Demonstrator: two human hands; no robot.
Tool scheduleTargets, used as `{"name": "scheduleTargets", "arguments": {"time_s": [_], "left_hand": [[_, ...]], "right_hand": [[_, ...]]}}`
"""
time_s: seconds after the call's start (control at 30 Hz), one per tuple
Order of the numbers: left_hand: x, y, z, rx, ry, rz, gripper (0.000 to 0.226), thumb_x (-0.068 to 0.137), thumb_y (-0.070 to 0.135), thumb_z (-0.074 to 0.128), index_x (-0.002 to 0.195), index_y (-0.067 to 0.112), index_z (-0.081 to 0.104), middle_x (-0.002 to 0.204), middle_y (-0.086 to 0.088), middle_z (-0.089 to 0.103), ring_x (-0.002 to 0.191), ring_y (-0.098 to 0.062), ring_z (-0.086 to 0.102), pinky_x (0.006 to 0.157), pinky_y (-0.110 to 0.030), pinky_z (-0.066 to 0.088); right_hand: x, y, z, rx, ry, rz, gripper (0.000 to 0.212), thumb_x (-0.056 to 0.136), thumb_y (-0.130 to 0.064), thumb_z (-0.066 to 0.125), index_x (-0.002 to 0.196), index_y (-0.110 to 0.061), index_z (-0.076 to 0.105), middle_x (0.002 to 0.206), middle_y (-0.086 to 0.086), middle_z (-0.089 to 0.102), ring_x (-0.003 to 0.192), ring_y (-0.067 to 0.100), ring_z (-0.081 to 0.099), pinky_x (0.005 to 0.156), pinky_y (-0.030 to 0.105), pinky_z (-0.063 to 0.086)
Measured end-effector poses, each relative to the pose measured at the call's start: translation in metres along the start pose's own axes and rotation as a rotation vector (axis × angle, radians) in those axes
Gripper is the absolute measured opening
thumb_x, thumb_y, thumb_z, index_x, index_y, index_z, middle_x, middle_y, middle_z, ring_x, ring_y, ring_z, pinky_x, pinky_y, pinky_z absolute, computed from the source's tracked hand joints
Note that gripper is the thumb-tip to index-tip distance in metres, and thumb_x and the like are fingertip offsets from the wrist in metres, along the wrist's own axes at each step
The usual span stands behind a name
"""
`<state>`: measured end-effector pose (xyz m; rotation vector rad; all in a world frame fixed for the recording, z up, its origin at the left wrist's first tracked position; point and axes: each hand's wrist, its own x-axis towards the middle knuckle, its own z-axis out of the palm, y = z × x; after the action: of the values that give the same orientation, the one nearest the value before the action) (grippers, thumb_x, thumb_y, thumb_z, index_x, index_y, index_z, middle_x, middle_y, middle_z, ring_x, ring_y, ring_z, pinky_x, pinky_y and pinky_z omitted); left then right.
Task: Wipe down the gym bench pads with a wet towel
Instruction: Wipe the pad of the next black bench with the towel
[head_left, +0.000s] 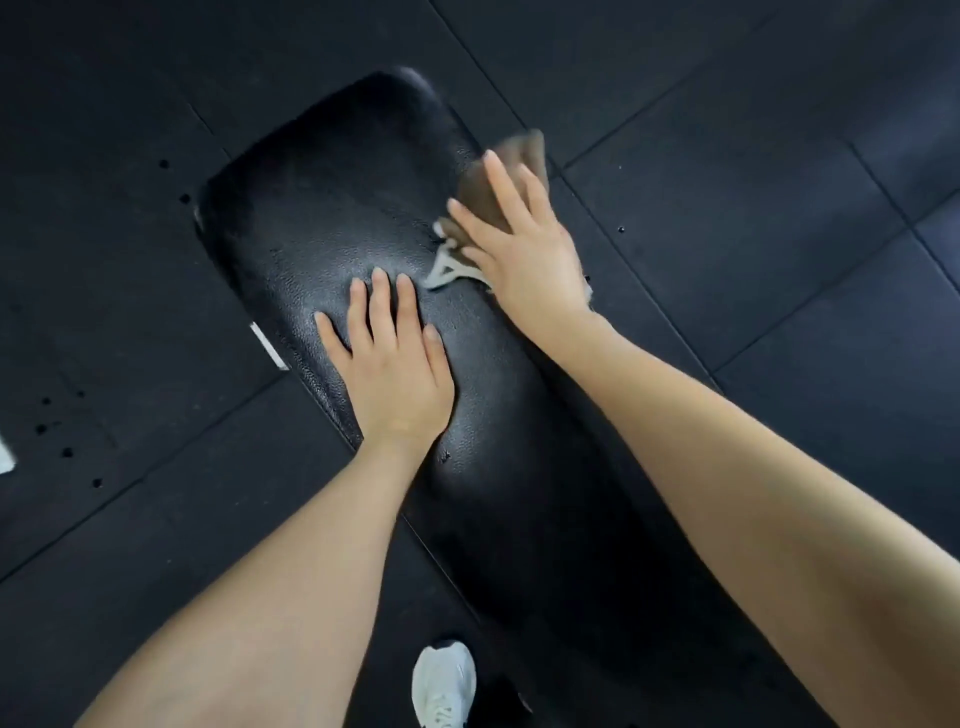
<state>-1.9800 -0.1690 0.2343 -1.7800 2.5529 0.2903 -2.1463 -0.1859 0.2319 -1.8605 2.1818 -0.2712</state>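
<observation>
Towel (480, 195) under right hand (524, 254), left hand (397, 374) on bench pad (322, 208), both grips spread

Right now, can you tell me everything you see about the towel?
The towel is a brown cloth with a pale, whitish edge, bunched up and looking soft. It lies at the right edge of the black bench pad, its far end blurred. The right hand presses on it with straight, spread fingers, covering its middle. I cannot tell if it is wet.

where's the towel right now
In the head view the towel lies at the right edge of the bench pad, pressed under the right hand, right of the left hand.
</observation>
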Motion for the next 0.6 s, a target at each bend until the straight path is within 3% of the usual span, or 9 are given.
{"name": "scheduleTargets", "arguments": {"time_s": [0.07,0.17,0.3,0.43,0.53,0.6], "left_hand": [[-0.002,0.0,-0.001,-0.003,0.005,0.005,0.052,0.093,0.029,0.03,0.141,0.01,0.037,0.148,-0.013,0.035,0.138,-0.033,0.027,0.112,-0.06,0.009],[-0.003,0.003,-0.004,-0.005,0.007,-0.002,0.052,0.095,0.03,0.028,0.143,0.011,0.033,0.151,-0.012,0.031,0.14,-0.032,0.024,0.113,-0.059,0.007],[-0.007,-0.006,-0.015,-0.093,-0.057,0.081,0.05,0.097,0.027,0.033,0.145,0.012,0.03,0.154,-0.015,0.021,0.143,-0.033,0.013,0.114,-0.056,0.001],[-0.052,-0.02,-0.026,-0.242,-0.02,0.162,0.044,0.096,0.023,0.035,0.136,0.01,0.046,0.145,-0.018,0.038,0.136,-0.034,0.03,0.114,-0.048,0.013],[-0.096,-0.031,-0.032,-0.342,0.026,0.187,0.039,0.093,0.019,0.039,0.125,0.006,0.056,0.133,-0.017,0.051,0.125,-0.032,0.044,0.107,-0.038,0.026],[-0.118,-0.039,-0.036,-0.366,0.026,0.185,0.033,0.095,0.015,0.042,0.122,0.007,0.059,0.131,-0.013,0.053,0.123,-0.028,0.045,0.103,-0.032,0.028]], "right_hand": [[-0.071,0.024,0.001,0.134,0.051,0.045,0.048,0.095,-0.031,0.031,0.141,-0.021,0.045,0.153,0.018,0.028,0.141,0.039,0.025,0.113,0.052,0.028],[-0.193,0.039,0.003,0.11,0.108,0.133,0.045,0.093,-0.019,0.047,0.137,-0.026,0.048,0.155,0.012,0.026,0.138,0.039,0.032,0.105,0.055,0.037],[-0.307,0.018,0.003,-0.042,0.111,0.23,0.04,0.093,-0.029,0.041,0.133,-0.031,0.047,0.153,0.009,0.031,0.131,0.05,0.036,0.099,0.062,0.034],[-0.277,-0.04,0.016,-0.12,0.113,0.13,0.038,0.092,-0.031,0.044,0.124,-0.024,0.061,0.142,0.007,0.05,0.122,0.05,0.043,0.094,0.059,0.038],[-0.222,-0.083,0.031,-0.191,0.103,0.031,0.036,0.09,-0.031,0.054,0.124,-0.025,0.062,0.139,0.004,0.053,0.128,0.044,0.043,0.096,0.061,0.039],[-0.22,-0.092,0.04,-0.253,0.101,0.049,0.041,0.087,-0.033,0.064,0.127,-0.026,0.06,0.137,0.003,0.054,0.128,0.035,0.045,0.093,0.054,0.041]]}}
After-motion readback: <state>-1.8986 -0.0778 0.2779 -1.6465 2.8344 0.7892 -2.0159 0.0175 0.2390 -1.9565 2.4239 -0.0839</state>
